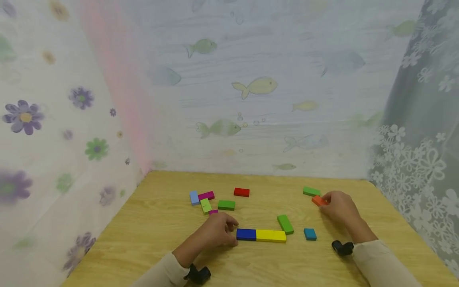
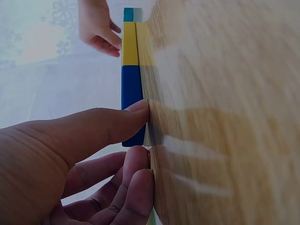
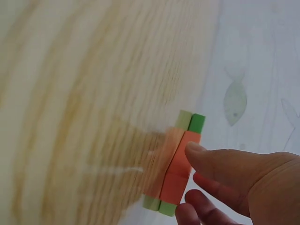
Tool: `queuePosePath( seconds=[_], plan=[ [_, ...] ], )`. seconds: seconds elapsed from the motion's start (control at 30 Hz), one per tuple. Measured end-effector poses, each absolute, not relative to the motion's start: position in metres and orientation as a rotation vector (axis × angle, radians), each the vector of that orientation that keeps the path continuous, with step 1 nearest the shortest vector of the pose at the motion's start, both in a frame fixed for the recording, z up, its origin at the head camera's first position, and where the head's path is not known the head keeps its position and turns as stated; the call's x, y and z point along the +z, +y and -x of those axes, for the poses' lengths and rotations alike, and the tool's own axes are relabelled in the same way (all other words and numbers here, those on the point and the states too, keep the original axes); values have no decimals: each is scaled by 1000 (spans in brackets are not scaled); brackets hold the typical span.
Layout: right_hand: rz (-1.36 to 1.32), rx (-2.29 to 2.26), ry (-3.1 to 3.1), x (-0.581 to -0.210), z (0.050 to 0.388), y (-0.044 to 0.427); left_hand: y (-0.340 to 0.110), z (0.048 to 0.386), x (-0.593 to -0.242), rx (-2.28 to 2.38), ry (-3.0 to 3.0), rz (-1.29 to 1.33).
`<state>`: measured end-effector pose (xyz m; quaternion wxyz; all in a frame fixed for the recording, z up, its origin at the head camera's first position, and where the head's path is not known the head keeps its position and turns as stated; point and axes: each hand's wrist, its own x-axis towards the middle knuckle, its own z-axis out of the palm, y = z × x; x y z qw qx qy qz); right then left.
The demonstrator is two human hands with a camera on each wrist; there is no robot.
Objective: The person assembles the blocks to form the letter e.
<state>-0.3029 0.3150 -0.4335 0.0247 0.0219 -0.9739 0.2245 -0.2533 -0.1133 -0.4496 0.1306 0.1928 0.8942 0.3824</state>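
In the head view my left hand (image 1: 216, 231) is at the left end of a dark blue block (image 1: 246, 234), which lies end to end with a yellow block (image 1: 271, 236). The left wrist view has my left thumb (image 2: 136, 107) against the blue block (image 2: 131, 89), its other fingers bent beside the block's end. My right hand (image 1: 340, 207) pinches an orange block (image 1: 318, 200) by its right end, close in front of a green block (image 1: 311, 191). Seen from the right wrist, the thumb (image 3: 197, 149) touches the orange block (image 3: 180, 164); green shows at both ends.
A green block (image 1: 285, 224) touches or nearly touches the yellow block's back edge, with a teal block (image 1: 310, 234) to its right. Farther back lie a red block (image 1: 242, 192), a green block (image 1: 226, 205) and a light blue block (image 1: 194, 198) beside magenta and lime ones. Printed curtains surround the table.
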Motion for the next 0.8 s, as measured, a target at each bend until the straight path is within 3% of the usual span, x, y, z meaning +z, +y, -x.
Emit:
queuePosePath(
  seconds=[0.8],
  plan=[
    [-21,711,-3049,-426,307,316,-116,256,-453,1156,2604,-604]
  ],
)
